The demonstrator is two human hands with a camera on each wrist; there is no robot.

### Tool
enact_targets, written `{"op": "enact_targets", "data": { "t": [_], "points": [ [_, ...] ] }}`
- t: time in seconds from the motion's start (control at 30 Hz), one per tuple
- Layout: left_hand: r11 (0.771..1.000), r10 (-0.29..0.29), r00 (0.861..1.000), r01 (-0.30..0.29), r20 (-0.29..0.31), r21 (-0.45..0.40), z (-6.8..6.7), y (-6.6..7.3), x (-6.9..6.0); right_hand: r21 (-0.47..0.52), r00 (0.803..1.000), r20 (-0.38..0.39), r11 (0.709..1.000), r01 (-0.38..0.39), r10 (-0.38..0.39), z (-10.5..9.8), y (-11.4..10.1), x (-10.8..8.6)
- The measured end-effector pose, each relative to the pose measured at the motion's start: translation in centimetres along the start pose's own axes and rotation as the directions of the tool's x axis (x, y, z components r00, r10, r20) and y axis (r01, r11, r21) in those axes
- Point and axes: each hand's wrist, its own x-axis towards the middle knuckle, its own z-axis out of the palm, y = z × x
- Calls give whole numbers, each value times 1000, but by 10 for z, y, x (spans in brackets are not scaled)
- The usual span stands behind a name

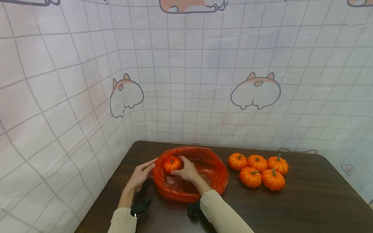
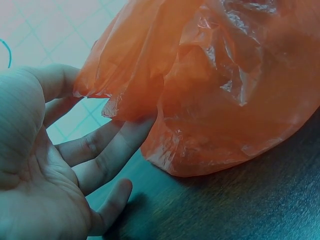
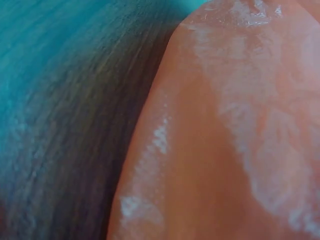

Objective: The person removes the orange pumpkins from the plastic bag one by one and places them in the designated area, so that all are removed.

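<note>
A red-orange plastic bag (image 1: 221, 176) lies on the table with its mouth spread wide. Inside it, toward the left side, is a small orange pumpkin (image 1: 171, 165). My right hand (image 1: 187, 170) reaches into the bag and grips this pumpkin between thumb and fingers. At the bag's left rim, my left hand (image 1: 141, 174) pinches the plastic with thumb and fingertips. In the left wrist view the left hand (image 2: 55, 165) shows beside the folded bag edge (image 2: 135, 65). Only the bag's outer wall (image 3: 200, 150) fills the right wrist view; the right hand is hidden there.
Several orange pumpkins (image 1: 252, 177) with green stems sit grouped to the right of the bag. The dark wooden table (image 1: 314, 197) has walls of printed grid cloth (image 1: 198, 106) behind and to the left. A thin cable (image 1: 303, 151) shows at the back edge.
</note>
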Motion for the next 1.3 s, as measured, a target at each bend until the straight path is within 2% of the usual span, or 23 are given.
{"op": "enact_targets", "data": {
  "t": [0.4,0.57,0.87,1.3],
  "points": [
    [1000,3,1000,-3,0,8,1,2,-2,20,999,-40,1000,1,0,3,0,1],
    [1000,-3,1000,3,-3,9,0,2,-2,-1,998,-61,1000,20,-20,3,2,2],
    [1000,7,1000,-7,-10,26,2,1,-2,-54,999,-31,998,34,-36,-1,5,0],
    [998,13,1000,-12,-6,54,1,0,-2,-60,998,-28,997,58,-60,-14,8,-7]
  ]
}}
